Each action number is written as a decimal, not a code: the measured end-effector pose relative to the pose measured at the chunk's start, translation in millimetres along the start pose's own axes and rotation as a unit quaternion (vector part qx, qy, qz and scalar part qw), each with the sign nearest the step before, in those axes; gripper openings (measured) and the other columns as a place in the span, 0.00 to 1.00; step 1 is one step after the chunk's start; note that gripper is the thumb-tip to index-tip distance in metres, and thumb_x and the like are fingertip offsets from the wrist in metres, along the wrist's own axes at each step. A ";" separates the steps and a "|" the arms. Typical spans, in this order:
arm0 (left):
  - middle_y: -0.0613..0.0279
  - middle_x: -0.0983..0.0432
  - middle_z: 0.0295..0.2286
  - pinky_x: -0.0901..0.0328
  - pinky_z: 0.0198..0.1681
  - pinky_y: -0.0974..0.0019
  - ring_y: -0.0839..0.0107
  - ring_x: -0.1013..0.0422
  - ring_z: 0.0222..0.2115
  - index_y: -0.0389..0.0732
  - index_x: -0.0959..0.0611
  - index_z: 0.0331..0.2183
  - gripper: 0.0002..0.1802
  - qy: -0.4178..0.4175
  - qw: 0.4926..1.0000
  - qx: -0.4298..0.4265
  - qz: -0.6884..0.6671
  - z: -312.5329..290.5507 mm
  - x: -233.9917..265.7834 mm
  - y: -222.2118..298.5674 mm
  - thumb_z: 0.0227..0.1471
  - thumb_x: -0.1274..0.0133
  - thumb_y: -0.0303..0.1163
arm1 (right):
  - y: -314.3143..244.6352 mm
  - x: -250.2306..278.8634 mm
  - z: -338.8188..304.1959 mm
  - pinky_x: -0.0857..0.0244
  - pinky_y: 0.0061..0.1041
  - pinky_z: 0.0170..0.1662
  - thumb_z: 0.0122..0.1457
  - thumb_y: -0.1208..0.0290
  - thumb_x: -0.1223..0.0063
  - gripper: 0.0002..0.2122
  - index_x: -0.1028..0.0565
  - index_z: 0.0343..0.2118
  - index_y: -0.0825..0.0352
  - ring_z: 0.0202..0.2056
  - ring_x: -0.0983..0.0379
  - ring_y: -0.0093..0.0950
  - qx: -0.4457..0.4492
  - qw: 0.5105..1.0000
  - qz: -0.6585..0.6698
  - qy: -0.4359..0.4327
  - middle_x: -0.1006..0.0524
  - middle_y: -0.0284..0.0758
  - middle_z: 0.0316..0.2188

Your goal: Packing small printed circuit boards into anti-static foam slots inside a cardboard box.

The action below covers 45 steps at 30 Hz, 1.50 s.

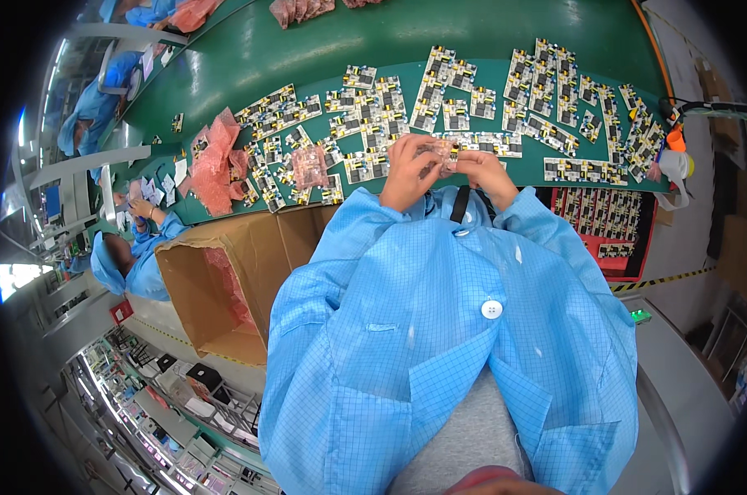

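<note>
Close to my body, at the table's near edge, both my hands hold a small clear-pink bubble-wrap bag (pixel 449 157) with what looks like a circuit board partly inside. My left hand (pixel 406 175) wraps its fingers round the bag's left side. At the other side, the fingers of my right hand (pixel 487 175) pinch the bag. Just beyond my hands lies a row of circuit boards (pixel 493 144) with black, yellow and white parts. Left of my left hand, a filled pink bubble bag (pixel 309 167) rests on more boards.
Many boards in groups (pixel 542 78) cover the green table (pixel 340 41). Crumpled pink bubble bags (pixel 215 169) lie left, above an open cardboard box (pixel 175 268). A red tray (pixel 611 263) of boards is at right, near a white-and-yellow roll (pixel 677 165). A co-worker (pixel 146 268) sits at left.
</note>
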<state>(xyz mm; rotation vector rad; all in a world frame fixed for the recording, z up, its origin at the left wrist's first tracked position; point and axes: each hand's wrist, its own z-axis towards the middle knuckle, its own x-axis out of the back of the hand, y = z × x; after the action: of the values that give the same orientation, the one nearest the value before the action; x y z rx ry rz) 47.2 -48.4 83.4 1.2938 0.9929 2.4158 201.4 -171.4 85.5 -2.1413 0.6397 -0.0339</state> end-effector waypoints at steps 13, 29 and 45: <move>0.62 0.29 0.43 0.44 0.47 0.57 0.58 0.37 0.47 0.45 0.20 0.28 0.12 -0.031 0.993 -0.102 0.058 0.6 14.8 1.8 0.34 0.38 0.26 | 22.3 -0.7 10.1 0.51 0.16 0.19 0.53 0.68 0.43 0.06 0.24 0.30 0.64 0.17 0.44 0.15 -0.111 0.982 0.144 -0.057 0.34 0.23 0.17; 0.60 0.32 0.46 0.47 0.52 0.53 0.54 0.41 0.52 0.46 0.19 0.27 0.10 -0.002 0.999 0.008 0.033 11.1 0.9 16.1 0.35 0.39 0.29 | 11.6 -3.7 -5.4 0.46 0.13 0.22 0.54 0.71 0.45 0.12 0.26 0.42 0.66 0.20 0.39 0.11 0.022 0.999 0.019 -0.035 0.25 0.25 0.25; 0.63 0.29 0.41 0.35 0.44 0.69 0.75 0.31 0.40 0.39 0.32 0.47 0.18 0.036 0.807 0.413 -0.420 -36.0 -11.8 -17.1 0.56 0.53 0.33 | 15.5 -6.7 9.4 0.44 0.14 0.25 0.52 0.73 0.43 0.14 0.26 0.43 0.69 0.22 0.38 0.13 0.008 0.993 0.027 -0.115 0.25 0.25 0.27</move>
<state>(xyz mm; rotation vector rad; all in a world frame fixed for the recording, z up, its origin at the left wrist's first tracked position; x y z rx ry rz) 23.2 -57.8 50.7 0.6299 2.1928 1.3484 191.2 -168.9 69.3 -2.0724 0.5597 0.2327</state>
